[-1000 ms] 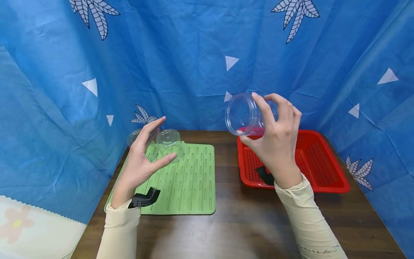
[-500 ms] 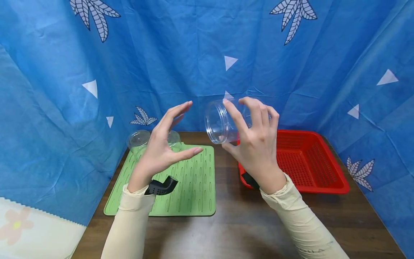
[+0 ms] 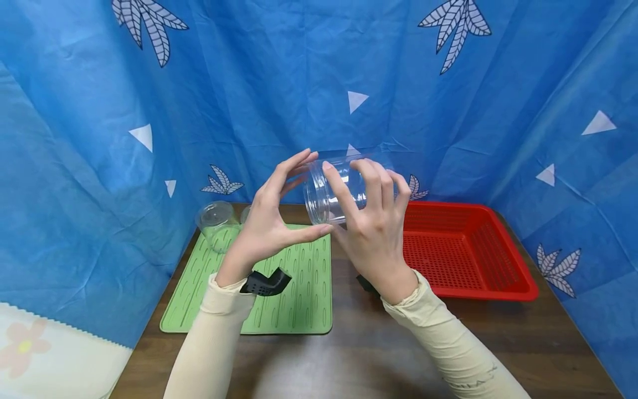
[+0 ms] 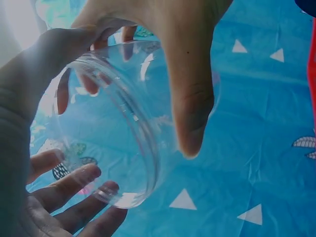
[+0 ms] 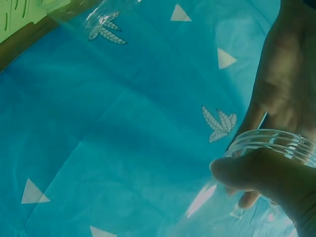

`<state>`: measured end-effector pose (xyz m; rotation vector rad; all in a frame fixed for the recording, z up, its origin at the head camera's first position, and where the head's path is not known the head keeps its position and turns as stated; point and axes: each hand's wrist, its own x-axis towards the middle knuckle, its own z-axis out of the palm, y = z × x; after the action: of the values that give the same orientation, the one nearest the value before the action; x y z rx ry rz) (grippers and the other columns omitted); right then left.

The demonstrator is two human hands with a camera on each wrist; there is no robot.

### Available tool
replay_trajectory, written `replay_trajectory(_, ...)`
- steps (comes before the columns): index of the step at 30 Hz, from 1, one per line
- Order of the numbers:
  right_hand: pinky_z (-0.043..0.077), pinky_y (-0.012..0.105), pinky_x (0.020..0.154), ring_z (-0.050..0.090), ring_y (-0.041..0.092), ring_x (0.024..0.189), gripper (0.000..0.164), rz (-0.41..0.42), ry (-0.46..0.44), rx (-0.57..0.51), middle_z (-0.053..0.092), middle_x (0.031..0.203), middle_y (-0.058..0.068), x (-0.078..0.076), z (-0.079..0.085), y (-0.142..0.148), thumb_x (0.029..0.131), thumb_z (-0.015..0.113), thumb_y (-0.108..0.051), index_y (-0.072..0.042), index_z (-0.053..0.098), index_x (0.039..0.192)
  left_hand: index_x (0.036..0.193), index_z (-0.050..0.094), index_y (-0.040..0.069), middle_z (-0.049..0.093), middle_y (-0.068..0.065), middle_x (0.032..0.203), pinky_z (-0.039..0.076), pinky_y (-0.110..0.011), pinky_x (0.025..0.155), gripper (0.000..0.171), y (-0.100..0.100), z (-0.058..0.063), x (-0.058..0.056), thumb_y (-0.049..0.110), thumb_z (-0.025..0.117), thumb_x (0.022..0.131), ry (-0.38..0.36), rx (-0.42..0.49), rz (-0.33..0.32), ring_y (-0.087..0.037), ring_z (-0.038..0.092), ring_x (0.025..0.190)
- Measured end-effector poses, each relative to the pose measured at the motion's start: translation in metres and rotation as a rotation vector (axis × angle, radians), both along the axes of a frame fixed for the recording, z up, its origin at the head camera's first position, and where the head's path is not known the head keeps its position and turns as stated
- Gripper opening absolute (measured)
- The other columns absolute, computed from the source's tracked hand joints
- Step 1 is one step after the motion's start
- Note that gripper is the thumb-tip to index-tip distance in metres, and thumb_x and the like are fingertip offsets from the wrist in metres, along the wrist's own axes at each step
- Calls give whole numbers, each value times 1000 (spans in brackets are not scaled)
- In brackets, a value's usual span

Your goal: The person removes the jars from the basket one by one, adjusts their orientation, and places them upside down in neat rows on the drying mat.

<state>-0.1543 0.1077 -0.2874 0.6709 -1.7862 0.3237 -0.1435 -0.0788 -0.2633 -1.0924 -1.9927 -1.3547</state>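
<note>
A clear plastic jar (image 3: 317,195) lies on its side in the air, its threaded mouth facing left. My right hand (image 3: 375,227) grips its body, fingers over the top and thumb below. My left hand (image 3: 263,221) spans the mouth, with thumb at the lower rim and fingers at the upper rim. In the left wrist view, left fingertips (image 4: 109,187) overlap the rim of the jar (image 4: 133,128). The right wrist view has the right thumb across the jar (image 5: 269,140) just under its threads.
A green drying mat (image 3: 299,299) lies on the dark wooden table (image 3: 364,354) at left. One clear jar (image 3: 217,219) stands at its back left corner; another is mostly behind my left hand. A red plastic basket (image 3: 498,282) sits at right. Blue curtain (image 3: 279,72) surrounds the table.
My right hand has carried the jar left from over the red basket. My left hand has come right, away from the jars on the mat, to meet its mouth.
</note>
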Motion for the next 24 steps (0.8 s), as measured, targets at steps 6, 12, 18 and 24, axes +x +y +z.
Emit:
replay_trajectory(6,30,59,104,47,38,124,72,9,28,-10,50,130,20,1,1,-7,76,83,-24,-20,56,142,143,44,-2,50,-11,144,44,-48,105,91,1,4,0,3,92,66,7,23,14,-26,51,129)
replay_trajectory(12,29,58,107,46,39,124,76,10,29,-11,50,132,21,5,5,-8,76,84,-26,-18,53,144,140,47,-2,53,-13,141,46,-46,104,88,0,7,2,2,92,64,4,42,9,-25,53,126)
replay_trajectory(18,28,58,109,42,41,128,88,73,-43,37,46,139,23,21,15,-3,70,87,-25,-15,48,148,141,47,-1,53,-9,142,45,-47,104,88,-4,5,3,2,92,65,-25,43,-1,-22,51,128)
replay_trajectory(24,32,56,99,39,40,130,97,281,-166,-15,44,143,23,44,35,18,62,91,-25,-5,47,146,142,46,0,52,-4,144,45,-48,104,89,-8,0,3,2,91,66,-56,42,7,-28,52,128)
